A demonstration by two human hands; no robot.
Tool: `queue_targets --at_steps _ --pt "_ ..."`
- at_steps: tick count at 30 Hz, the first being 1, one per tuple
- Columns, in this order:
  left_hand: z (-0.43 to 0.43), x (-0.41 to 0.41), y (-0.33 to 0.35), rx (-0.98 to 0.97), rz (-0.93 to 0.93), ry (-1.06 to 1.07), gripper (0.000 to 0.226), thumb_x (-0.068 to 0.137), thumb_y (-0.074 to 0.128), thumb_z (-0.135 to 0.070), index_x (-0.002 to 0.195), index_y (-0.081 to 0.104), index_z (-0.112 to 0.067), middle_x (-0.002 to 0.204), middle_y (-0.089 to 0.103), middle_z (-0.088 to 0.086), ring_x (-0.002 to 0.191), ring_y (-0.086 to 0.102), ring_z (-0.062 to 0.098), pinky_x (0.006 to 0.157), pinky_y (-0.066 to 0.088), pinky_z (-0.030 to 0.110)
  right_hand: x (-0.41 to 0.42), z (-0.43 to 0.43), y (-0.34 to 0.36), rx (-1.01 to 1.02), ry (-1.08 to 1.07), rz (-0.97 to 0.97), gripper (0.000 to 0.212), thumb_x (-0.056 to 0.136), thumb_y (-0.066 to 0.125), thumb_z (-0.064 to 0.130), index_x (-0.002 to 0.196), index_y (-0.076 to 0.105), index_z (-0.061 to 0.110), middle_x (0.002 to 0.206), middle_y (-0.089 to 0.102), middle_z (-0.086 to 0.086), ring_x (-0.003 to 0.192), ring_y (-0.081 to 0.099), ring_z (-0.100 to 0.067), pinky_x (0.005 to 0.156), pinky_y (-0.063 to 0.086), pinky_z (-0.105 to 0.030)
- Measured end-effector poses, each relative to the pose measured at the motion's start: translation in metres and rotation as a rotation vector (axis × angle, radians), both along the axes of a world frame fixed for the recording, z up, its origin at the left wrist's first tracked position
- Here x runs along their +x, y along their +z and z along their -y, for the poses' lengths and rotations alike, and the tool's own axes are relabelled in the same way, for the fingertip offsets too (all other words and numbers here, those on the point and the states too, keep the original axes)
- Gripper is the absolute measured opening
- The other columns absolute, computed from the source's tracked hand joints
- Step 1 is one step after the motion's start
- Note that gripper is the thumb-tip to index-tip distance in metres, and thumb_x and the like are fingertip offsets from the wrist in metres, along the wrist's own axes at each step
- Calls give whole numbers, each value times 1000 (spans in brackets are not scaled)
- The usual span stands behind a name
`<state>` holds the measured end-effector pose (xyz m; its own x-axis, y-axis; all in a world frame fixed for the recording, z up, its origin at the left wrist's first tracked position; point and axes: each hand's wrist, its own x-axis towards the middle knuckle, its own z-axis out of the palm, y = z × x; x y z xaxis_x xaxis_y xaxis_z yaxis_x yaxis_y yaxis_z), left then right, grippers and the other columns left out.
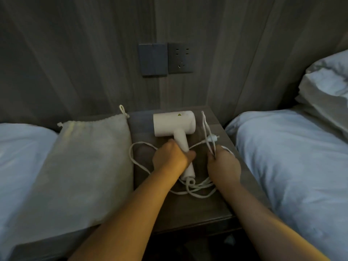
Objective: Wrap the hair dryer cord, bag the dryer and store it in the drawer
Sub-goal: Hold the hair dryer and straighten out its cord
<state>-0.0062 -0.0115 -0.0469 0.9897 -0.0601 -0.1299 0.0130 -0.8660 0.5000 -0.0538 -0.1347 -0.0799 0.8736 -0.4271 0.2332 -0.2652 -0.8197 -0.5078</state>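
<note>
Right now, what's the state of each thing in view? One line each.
hair dryer: lying on the nightstand, handle gripped by the left hand, not bagged.
cord: unwrapped; slack on the nightstand, some loops pinched in the right hand.
plug: unplugged, beside the held loops.
drawstring bag: lying left of the hair dryer, which is not in it.
wall socket: nothing plugged in.
</note>
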Motion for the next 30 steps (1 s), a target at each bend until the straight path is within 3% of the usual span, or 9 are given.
queue_targets --at_steps 3,7,11,17,21,25,28,30 --pt "0 -10 1 -19 38 -21 57 79 60 -51 117 49 -10 116 59 10 102 59 29 71 41 32 -8 1 -5 37 15 109 19 93 44 23 83 56 12 86 63 -11 84 60 -31 65 37 -30" --pt "-2 -38 2 -80 45 -76 55 84 56 -45 122 46 -7 120 57 14 106 57 31 74 40 33 -38 -3 -3 58 40 173 21 92 46 25 88 58 8 90 65 -16 87 60 -35 73 46 -36" --pt "-11 -87 -3 -284 8 -32 54 83 58 -42 122 46 -6 126 56 16 112 55 34 80 40 34 -95 -11 1 93 -4 194 20 92 46 26 84 54 9 95 65 -19 93 59 -38 73 43 -37" --pt "-30 -165 -9 -573 -32 -64 44 89 53 -33 124 45 -7 121 56 11 93 52 21 75 38 30 -170 -17 -8 236 -29 205 22 94 45 23 91 57 5 99 67 -22 94 60 -39 69 37 -31" --pt "-44 -208 -29 -751 -74 -83 44 90 55 -29 128 43 -11 122 56 9 97 55 19 78 43 32 -205 -26 -17 240 -9 220 23 94 44 25 92 59 8 91 67 -17 86 61 -37 66 40 -32" --pt "-60 -236 -51 -827 -45 -126 34 89 56 -27 120 43 -19 119 60 15 104 60 27 92 50 44 -232 -37 -31 226 36 222 21 94 43 27 86 56 13 78 62 -7 76 58 -31 61 38 -32" --pt "-70 -251 -65 -878 -23 -164 31 90 56 -23 118 41 -25 119 60 16 103 61 23 86 51 36 -243 -40 -42 279 74 223 17 93 47 26 89 61 18 81 64 -4 79 60 -25 64 39 -30" --pt "-77 -261 -76 -915 -2 -184 36 90 55 -19 124 41 -21 116 61 16 92 63 11 75 51 20 -245 -36 -50 290 70 179 17 90 51 23 96 65 14 89 69 -9 85 62 -29 71 46 -32"
